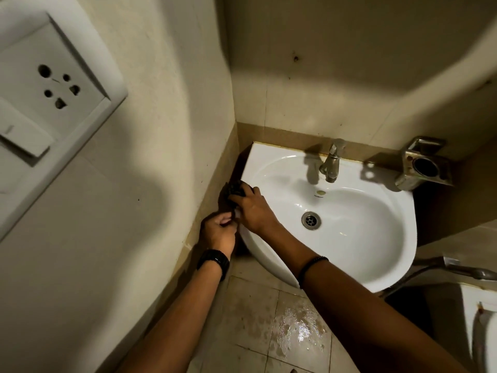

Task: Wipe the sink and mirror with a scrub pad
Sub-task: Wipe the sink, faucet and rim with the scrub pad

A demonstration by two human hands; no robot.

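A white wall-mounted sink (376, 254) fills the right middle of the head view, with a metal drain (311, 220) and a metal tap (331, 164) at the back. A dark scrub pad (234, 190) sits at the sink's left rim, in the gap by the wall. My right hand (251, 208) lies over that rim, fingers curled on the pad. Just below it, my left hand (217, 232) is closed around something small; what it pinches is hidden. No mirror is in view.
A metal soap and tumbler holder (423, 165) is fixed to the wall right of the tap. A white socket and switch plate (45, 103) is on the left wall. The floor tiles (298, 327) below are wet. A toilet edge (481, 332) and hose (468, 270) are at right.
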